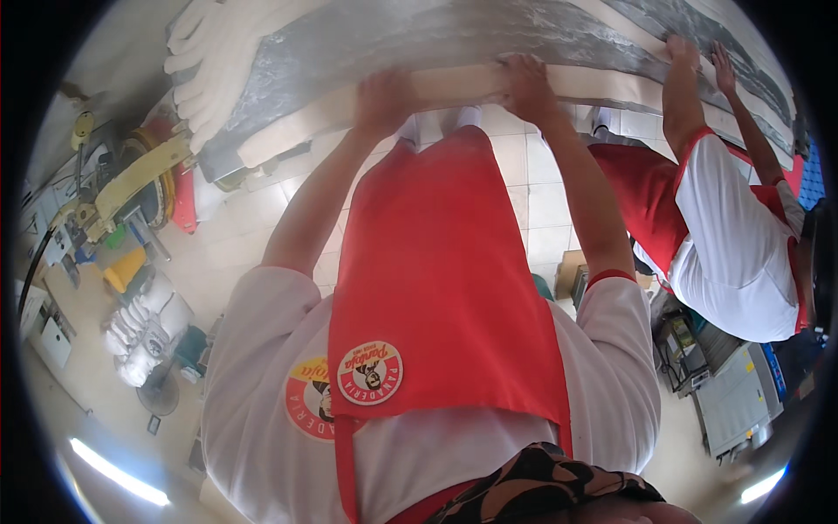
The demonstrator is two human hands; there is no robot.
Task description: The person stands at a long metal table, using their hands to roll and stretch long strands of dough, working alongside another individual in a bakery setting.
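A long, pale roll of dough (454,85) lies along the near edge of a grey, flour-dusted table (349,48). My left hand (387,100) rests on the roll left of its middle; motion blurs its fingers. Farther right, my right hand (528,85) lies over the same roll, palm down, with its fingers stretched across the dough. Both my arms reach straight out from white sleeves, either side of my red apron (445,279). The roll's left end runs well past my left hand.
Several dough strips (205,74) lie side by side at the table's far left. On the right, a co-worker (733,236) in a white shirt and red apron has both hands at another long dough strip (624,26). Yellowish machinery (135,179) stands at left over the tiled floor (546,205).
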